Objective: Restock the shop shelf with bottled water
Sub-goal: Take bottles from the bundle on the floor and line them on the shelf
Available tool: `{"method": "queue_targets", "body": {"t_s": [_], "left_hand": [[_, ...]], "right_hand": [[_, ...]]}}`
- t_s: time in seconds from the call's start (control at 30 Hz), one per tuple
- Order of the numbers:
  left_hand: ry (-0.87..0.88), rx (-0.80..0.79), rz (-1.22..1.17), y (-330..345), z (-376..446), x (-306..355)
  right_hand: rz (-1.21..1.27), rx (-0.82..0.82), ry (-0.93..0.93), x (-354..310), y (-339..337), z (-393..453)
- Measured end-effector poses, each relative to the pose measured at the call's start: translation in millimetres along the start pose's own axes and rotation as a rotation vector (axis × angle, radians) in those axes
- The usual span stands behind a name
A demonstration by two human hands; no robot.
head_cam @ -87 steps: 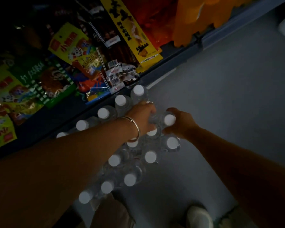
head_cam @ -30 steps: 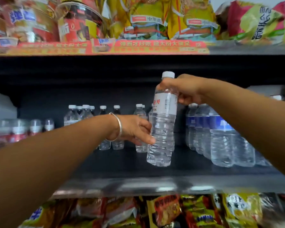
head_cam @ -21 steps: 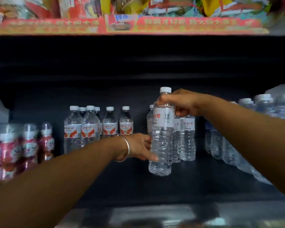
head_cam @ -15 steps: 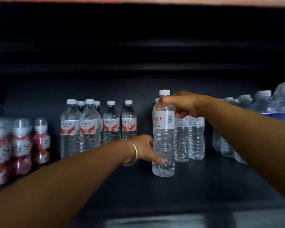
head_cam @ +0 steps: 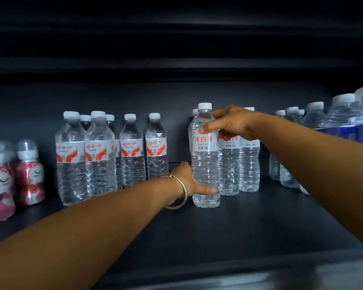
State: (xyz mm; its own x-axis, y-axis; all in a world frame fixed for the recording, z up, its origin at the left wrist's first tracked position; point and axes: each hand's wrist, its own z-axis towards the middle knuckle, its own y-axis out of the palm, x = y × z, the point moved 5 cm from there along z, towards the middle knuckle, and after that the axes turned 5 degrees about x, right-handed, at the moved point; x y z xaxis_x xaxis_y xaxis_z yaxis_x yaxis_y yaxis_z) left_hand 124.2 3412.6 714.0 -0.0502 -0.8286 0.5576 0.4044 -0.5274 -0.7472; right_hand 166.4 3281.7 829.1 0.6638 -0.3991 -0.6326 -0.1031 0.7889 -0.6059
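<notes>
Nearest the camera, the shelf (head_cam: 228, 237) shows a broad bare dark strip behind its pale front edge. Both forearms reach in over it. The left hand (head_cam: 190, 181), a silver bangle (head_cam: 179, 192) on its wrist, has its fingers curled round the lower part of the water bottle (head_cam: 205, 160), thumb lying across the front near the base. That bottle stands upright on the shelf, long axis vertical, white cap up, its label with red characters facing forward. The right hand (head_cam: 231, 123) pinches its shoulder just below the cap, thumb in front. Touching or just behind it on the right stand matching bottles (head_cam: 249, 164) in a row. To the left, across a narrow gap, stand red-labelled water bottles (head_cam: 101, 155), and farther left pink character bottles (head_cam: 29, 174). On the far right are blue-labelled bottles (head_cam: 344, 126). Behind all is the dark back panel (head_cam: 176, 59).
</notes>
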Motion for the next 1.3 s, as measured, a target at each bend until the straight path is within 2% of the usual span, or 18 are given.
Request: {"method": "queue_targets", "body": {"t_s": [0.1, 0.37, 0.63, 0.73, 0.9, 1.0, 1.07, 1.17, 1.23, 1.3], "left_hand": [[-0.028, -0.074, -0.015, 2, -5, 1], [-0.144, -0.14, -0.097, 11, -10, -8], [-0.223, -0.005, 0.065, -10, -32, 10], [-0.205, 0.048, 0.05, -11, -52, 33], [-0.073, 0.171, 0.013, -1, -94, 94], [-0.015, 0.199, -0.084, 25, -119, 133], [0.031, 0.162, -0.182, 52, -137, 163], [0.086, 0.106, -0.304, 98, -171, 202], [0.05, 0.051, -0.436, 135, -195, 216], [0.063, -0.001, -0.449, 178, -217, 220]], "right_hand": [[0.067, -0.039, 0.003, 4, -2, 2], [0.126, -0.052, -0.007, 4, -2, -10], [0.147, 0.151, -0.012, 5, -5, -31], [-0.006, 0.171, -0.028, 7, -13, -52], [-0.356, 0.158, -0.191, 10, -41, -130], [-0.46, 0.118, -0.255, 21, -62, -192], [-0.506, 0.116, -0.27, 35, -80, -235], [-0.545, 0.085, -0.24, 67, -104, -296], [-0.542, 0.046, -0.197, 96, -111, -332], [-0.549, -0.001, -0.137, 131, -112, -364]]}}
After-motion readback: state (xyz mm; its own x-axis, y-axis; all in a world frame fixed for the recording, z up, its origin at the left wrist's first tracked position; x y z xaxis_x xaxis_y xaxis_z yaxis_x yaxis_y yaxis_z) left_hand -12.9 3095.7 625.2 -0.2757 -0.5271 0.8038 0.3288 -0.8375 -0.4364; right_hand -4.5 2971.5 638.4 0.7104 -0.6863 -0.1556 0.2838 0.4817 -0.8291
